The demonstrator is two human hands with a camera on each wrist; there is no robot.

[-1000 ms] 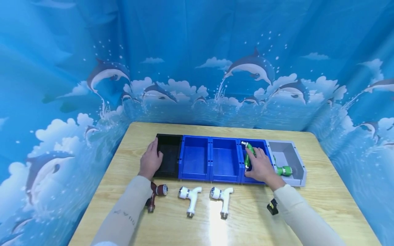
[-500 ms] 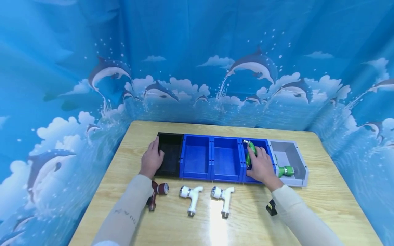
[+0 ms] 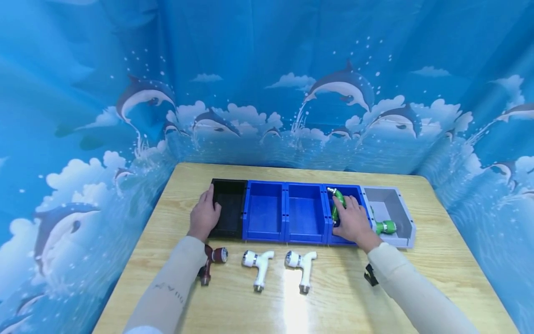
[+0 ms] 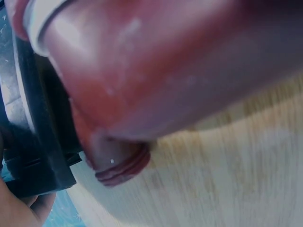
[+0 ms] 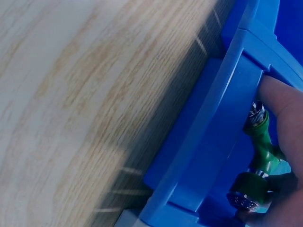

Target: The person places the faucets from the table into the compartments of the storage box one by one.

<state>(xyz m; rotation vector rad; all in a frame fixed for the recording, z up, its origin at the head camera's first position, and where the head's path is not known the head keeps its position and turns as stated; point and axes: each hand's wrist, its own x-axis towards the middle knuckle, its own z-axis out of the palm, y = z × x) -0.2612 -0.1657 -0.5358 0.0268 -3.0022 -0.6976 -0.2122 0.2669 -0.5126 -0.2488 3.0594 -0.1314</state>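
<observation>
My right hand [image 3: 353, 221] reaches into the rightmost blue bin [image 5: 189, 151] and grips a green faucet [image 3: 336, 208]. In the right wrist view, the thumb lies by the metal threaded end of this faucet [image 5: 262, 146] and the fingers are at its round knob; part of its body is hidden. My left hand [image 3: 204, 214] holds the left wall of the black bin [image 3: 229, 208], thumb on the inner side. Under the left forearm lies a dark red faucet [image 3: 213, 260], which fills much of the left wrist view as a blurred red body [image 4: 123, 85].
Two more blue bins [image 3: 264, 236] stand between the black bin and the right hand's bin. A grey bin [image 3: 406, 227] at the right end holds another green faucet [image 3: 384, 227]. Two white faucets [image 3: 260, 266] lie in front on the wooden table [image 3: 333, 311]. A small black object [image 3: 370, 275] sits by the right sleeve.
The green faucet's lower end, seen below the right thumb a second ago, is now mostly covered by the hand. The left hand stays on the black bin. The head view shifts slightly.
</observation>
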